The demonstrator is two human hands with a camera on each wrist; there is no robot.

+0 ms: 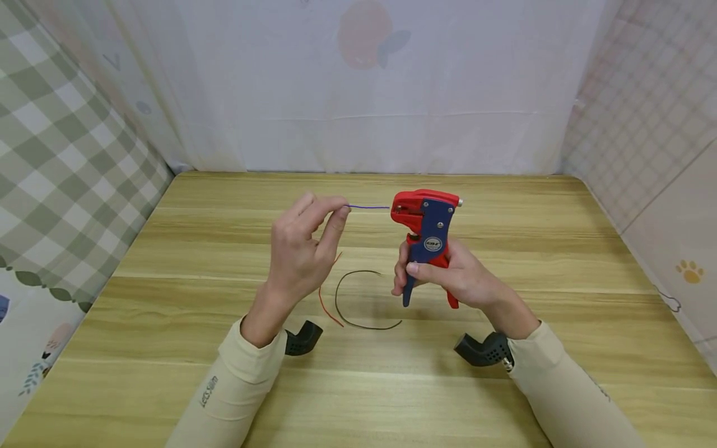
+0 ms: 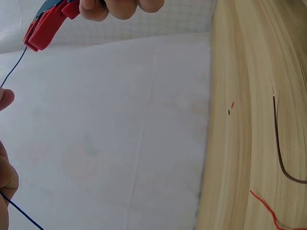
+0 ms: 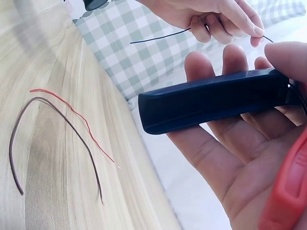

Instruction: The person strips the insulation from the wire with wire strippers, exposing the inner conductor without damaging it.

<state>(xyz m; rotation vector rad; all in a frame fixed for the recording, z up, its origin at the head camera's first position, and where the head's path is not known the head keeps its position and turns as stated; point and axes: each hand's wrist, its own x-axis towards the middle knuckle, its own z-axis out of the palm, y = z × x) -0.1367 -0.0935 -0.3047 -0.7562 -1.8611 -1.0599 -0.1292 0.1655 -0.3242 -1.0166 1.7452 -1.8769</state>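
Note:
Between thumb and forefinger, my left hand (image 1: 299, 249) pinches a thin blue wire (image 1: 368, 207) above the table. One end of it runs straight toward the nose of a red and dark blue wire stripper (image 1: 435, 218); in the left wrist view its tip is right at the red nose. The other end trails free past my lower fingers, as the right wrist view shows. My right hand (image 1: 467, 277) holds the wire stripper upright, thumb over the dark blue handle (image 3: 211, 103) and fingers around it. A red handle (image 3: 290, 187) stands out beside the palm.
On the wooden table (image 1: 224, 386) below lie a curved brown wire (image 1: 366, 328) and a shorter red wire (image 1: 329, 311). Near the far edge are a tiny red scrap (image 2: 232, 104) and a dark scrap (image 2: 229, 112). Cloth curtains (image 1: 252, 93) enclose the back and sides.

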